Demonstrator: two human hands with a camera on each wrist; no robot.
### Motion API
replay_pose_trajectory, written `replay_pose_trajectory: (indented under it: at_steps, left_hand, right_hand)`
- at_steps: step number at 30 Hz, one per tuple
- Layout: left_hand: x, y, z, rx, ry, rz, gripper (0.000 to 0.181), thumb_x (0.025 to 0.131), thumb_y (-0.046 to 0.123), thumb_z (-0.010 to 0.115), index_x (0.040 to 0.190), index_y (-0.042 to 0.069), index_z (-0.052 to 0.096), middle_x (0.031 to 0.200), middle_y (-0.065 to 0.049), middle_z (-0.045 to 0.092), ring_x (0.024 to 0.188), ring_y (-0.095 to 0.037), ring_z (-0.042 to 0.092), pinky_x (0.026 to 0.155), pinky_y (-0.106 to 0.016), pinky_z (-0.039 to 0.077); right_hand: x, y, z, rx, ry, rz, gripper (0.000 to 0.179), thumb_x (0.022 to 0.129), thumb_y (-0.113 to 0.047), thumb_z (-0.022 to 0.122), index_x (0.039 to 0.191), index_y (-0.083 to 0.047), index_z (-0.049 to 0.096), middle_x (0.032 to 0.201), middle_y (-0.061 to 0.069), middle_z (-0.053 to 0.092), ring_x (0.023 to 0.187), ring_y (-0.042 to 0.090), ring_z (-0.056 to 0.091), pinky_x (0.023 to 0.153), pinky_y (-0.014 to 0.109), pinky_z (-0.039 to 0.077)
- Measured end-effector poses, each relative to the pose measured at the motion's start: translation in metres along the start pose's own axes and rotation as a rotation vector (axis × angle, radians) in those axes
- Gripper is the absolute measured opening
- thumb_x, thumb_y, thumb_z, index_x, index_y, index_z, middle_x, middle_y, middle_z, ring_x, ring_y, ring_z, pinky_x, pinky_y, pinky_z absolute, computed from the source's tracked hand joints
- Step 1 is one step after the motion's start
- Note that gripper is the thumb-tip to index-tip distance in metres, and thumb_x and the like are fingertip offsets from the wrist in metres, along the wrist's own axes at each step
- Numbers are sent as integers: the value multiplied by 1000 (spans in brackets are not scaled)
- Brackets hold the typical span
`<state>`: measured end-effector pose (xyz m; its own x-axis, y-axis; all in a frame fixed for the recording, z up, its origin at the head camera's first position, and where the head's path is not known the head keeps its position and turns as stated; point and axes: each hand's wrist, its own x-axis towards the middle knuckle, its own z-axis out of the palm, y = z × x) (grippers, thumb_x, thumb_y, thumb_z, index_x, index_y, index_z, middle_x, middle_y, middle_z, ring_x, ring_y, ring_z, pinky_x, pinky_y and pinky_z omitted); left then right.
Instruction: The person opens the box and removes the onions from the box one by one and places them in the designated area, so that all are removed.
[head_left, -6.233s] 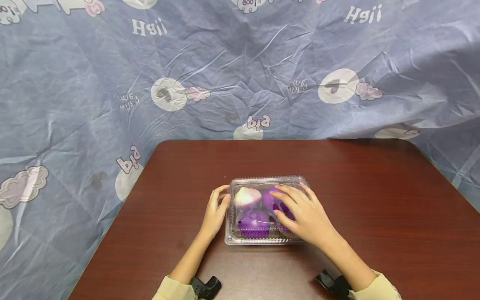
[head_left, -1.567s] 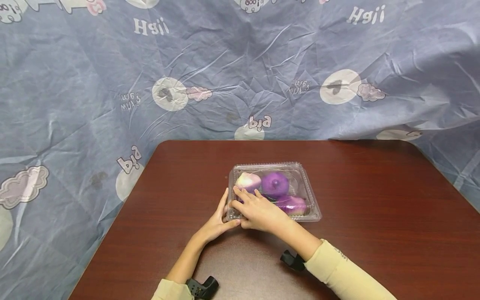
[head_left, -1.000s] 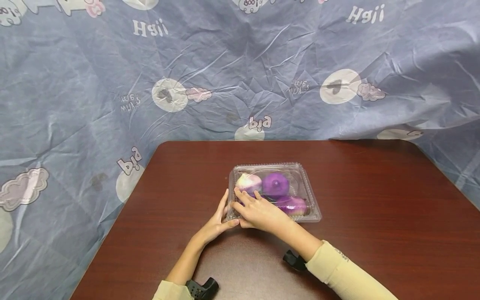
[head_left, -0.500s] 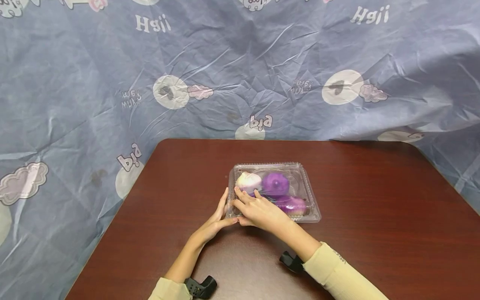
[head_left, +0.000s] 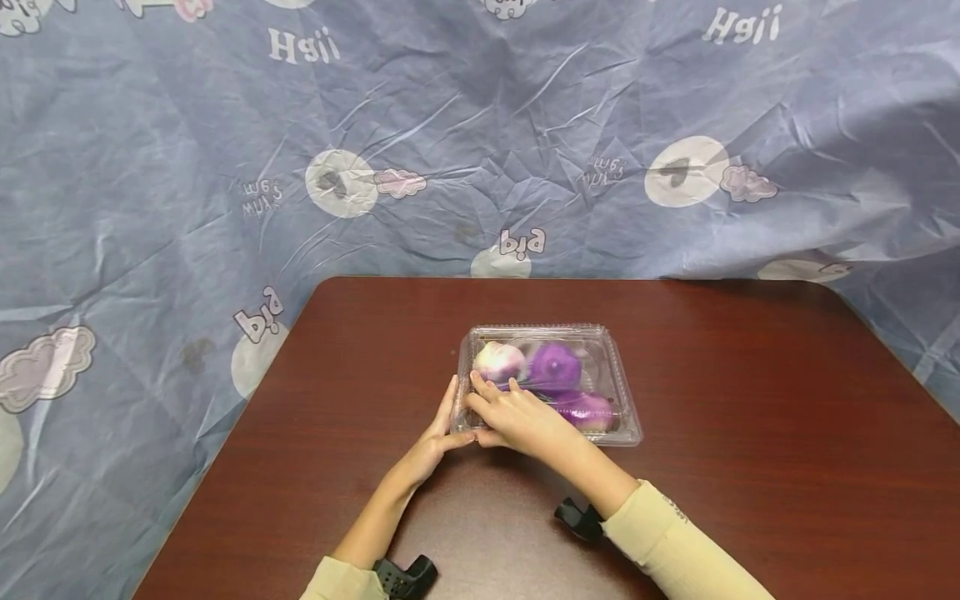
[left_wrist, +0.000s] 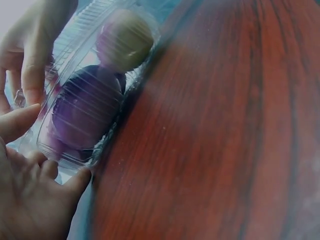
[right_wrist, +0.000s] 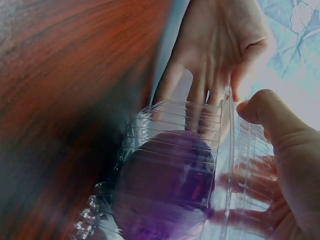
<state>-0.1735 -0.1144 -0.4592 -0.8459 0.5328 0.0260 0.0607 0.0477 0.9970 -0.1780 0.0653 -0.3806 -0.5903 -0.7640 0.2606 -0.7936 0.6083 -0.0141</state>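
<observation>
A clear plastic clamshell box [head_left: 628,404] lies on the table, its lid down. Inside are several onion-shaped things: a white-and-pink one [head_left: 500,360], a purple one with a nub [head_left: 555,367] and a purple-pink one [head_left: 590,410]. My right hand [head_left: 517,417] covers the near-left part. My left hand [head_left: 432,446] holds the near-left corner, fingers along the left side and thumb at the front rim. My right hand's fingers lie over the lid there, its thumb pinching the rim. Both thumbs nearly meet at the rim in the right wrist view.
The box stands on a brown wooden table [head_left: 750,400]. A blue-grey printed cloth [head_left: 420,100] hangs behind the table's far edge. Black wrist devices sit on the left wrist [head_left: 405,577] and the right wrist [head_left: 577,518].
Since the oldest frame, my right hand has moved from the lid's right side to the near-left corner. The box sits slightly farther away. Over the last second, both hands have barely shifted.
</observation>
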Motion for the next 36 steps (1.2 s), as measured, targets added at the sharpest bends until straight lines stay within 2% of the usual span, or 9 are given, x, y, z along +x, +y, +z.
replay_pose_trajectory:
  at_steps: [4, 10, 15, 21, 28, 31, 36]
  left_hand:
    - [0, 0, -1, -10, -2, 3, 88, 85, 20, 46, 143, 21, -20, 150, -5, -25, 137, -33, -22, 101, -68, -9]
    - [2, 1, -2, -36, -18, 26, 85, 86, 16, 43, 144, 22, -19, 152, -2, -19, 140, -26, -12, 111, -57, -1]
    - [2, -1, -2, 5, -9, 50, 83, 87, 16, 41, 143, 20, -19, 152, -3, -18, 140, -23, -15, 110, -55, -8]
    - [2, -3, -1, 24, 19, 51, 82, 87, 17, 42, 144, 23, -17, 153, 1, -14, 141, -18, -14, 111, -53, -10]
    - [3, -4, 0, 31, 19, 31, 81, 87, 23, 41, 144, 26, -17, 151, -1, -23, 138, -27, -23, 103, -65, -11]
    - [3, -4, 0, 26, 4, 37, 84, 84, 23, 43, 143, 27, -17, 150, -4, -25, 137, -32, -22, 101, -69, -8]
    - [2, -3, 0, 36, -23, 77, 88, 79, 20, 45, 144, 22, -15, 150, -10, -22, 138, -37, -15, 104, -68, 0]
  right_hand:
    - [1, 2, -1, 34, 26, -6, 31, 81, -28, 64, 101, -8, 51, 127, 24, 52, 79, 27, 67, 85, 54, 47]
    - [4, 2, -4, 6, 14, 13, 34, 78, -29, 66, 100, -7, 52, 127, 22, 53, 84, 30, 67, 85, 52, 48]
    - [5, 1, -6, 6, -12, 49, 34, 76, -27, 66, 101, -8, 52, 129, 21, 52, 82, 31, 67, 87, 52, 47]
    - [5, -3, -10, 14, -18, 62, 34, 77, -25, 66, 103, -9, 53, 131, 21, 50, 91, 32, 65, 89, 53, 46]
    - [5, -5, -21, -13, 23, 50, 41, 75, -27, 67, 113, -12, 56, 128, 17, 53, 96, 31, 64, 87, 53, 47]
    - [6, -4, -25, -34, 43, 38, 43, 75, -28, 67, 114, -13, 56, 125, 15, 55, 92, 29, 65, 82, 49, 51]
    - [7, -4, -29, -46, 80, 12, 43, 75, -27, 66, 115, -15, 57, 122, 12, 58, 82, 24, 67, 68, 39, 55]
